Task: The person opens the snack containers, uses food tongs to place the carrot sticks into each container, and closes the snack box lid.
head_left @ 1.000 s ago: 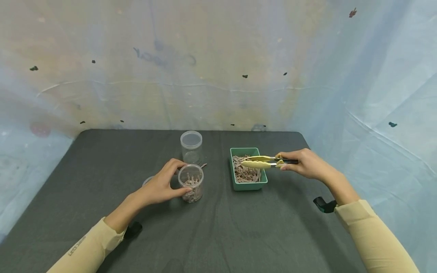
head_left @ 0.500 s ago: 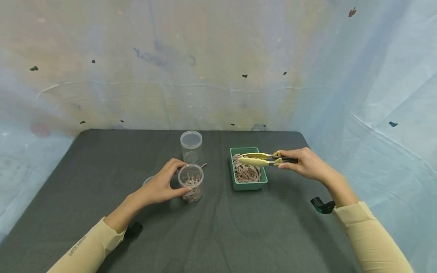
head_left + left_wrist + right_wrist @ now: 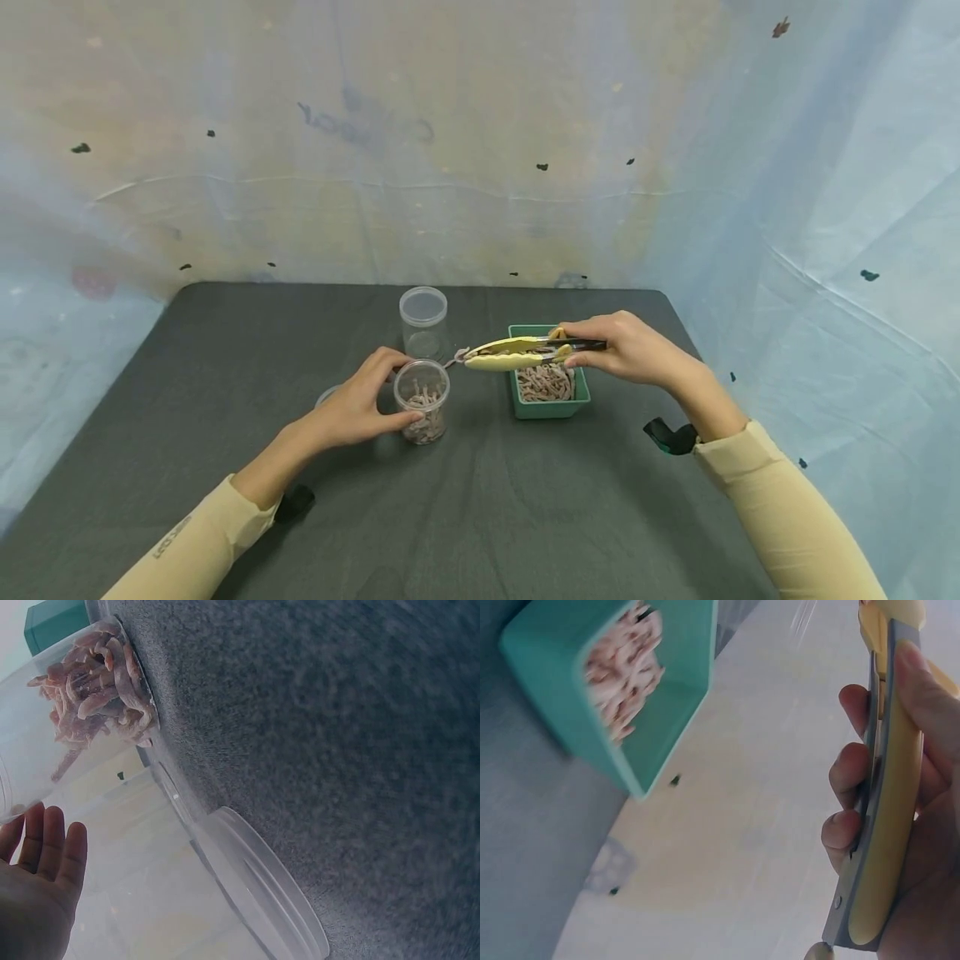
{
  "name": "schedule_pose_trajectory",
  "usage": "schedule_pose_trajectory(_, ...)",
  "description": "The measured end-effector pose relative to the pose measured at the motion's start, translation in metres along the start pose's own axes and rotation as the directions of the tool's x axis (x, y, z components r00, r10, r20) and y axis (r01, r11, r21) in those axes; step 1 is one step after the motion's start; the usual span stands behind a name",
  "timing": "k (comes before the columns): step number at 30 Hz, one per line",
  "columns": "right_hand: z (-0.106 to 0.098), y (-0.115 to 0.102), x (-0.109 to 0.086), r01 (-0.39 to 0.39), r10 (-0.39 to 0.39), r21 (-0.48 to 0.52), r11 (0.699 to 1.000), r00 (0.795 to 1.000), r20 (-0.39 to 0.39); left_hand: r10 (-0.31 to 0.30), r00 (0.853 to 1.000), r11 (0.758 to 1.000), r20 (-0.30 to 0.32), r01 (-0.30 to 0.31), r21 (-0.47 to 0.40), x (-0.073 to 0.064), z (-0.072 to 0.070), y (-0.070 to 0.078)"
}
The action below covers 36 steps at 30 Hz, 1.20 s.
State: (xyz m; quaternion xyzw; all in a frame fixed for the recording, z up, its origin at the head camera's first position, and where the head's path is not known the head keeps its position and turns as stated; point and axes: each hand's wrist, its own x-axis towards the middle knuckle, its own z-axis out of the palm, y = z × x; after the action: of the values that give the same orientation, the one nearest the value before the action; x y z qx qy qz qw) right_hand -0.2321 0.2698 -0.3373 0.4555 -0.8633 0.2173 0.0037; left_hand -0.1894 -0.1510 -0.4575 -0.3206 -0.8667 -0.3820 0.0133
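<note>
My left hand [image 3: 352, 407] holds a clear plastic jar [image 3: 435, 410] upright on the table, thumb on the near side and fingers behind. Inside the jar lie several thin brownish-pink strips [image 3: 97, 682], like shredded meat. In my right hand [image 3: 633, 354] are yellow-tipped tongs [image 3: 504, 360], gripped by their handles [image 3: 885, 825]. A strip [image 3: 459, 357] pokes out from the tongs' tips, just right of the jar's rim. Beneath the tongs and to the right stands a green tray [image 3: 551, 411] with more strips [image 3: 622, 675], its far part hidden by the tongs.
Behind the held jar stands a second clear jar [image 3: 423, 321] with its lid on. A loose clear lid [image 3: 262, 881] lies on the dark table [image 3: 480, 517], mostly hidden by my left hand in the head view. Plastic sheeting [image 3: 450, 150] hangs behind the table.
My right hand has moved left with the tongs, from over the green tray to beside the jar, and a strip now shows at their tips. My left hand stays on the jar.
</note>
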Motion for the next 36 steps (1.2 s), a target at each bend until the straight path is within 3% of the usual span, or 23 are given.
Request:
schedule_pose_trajectory(5, 0.001, -0.014, 0.022, 0.073, -0.071, -0.045, 0.996, 0.997, 0.042, -0.009, 1.0, 1.0, 0.005, 0.009, 0.005, 0.001, 0.001, 0.0)
schedule_pose_trajectory(18, 0.005, -0.034, 0.071, 0.161, -0.135, -0.154, 0.975, 0.976, 0.17, 0.009, 1.0, 1.0, -0.007, -0.009, 0.003, 0.001, 0.0, 0.0)
schedule_pose_trajectory(29, 0.013, -0.045, 0.09, 0.15, -0.085, -0.262, 0.953, 0.966, 0.246, -0.004, 1.0, 1.0, -0.01, 0.004, -0.003, 0.0, 0.001, 0.002)
schedule_pose_trajectory(36, 0.016, -0.048, 0.093, 0.128, -0.053, -0.268, 0.955, 0.962, 0.269, -0.017, 1.0, 1.0, -0.002, 0.017, -0.007, -0.001, 0.0, 0.003)
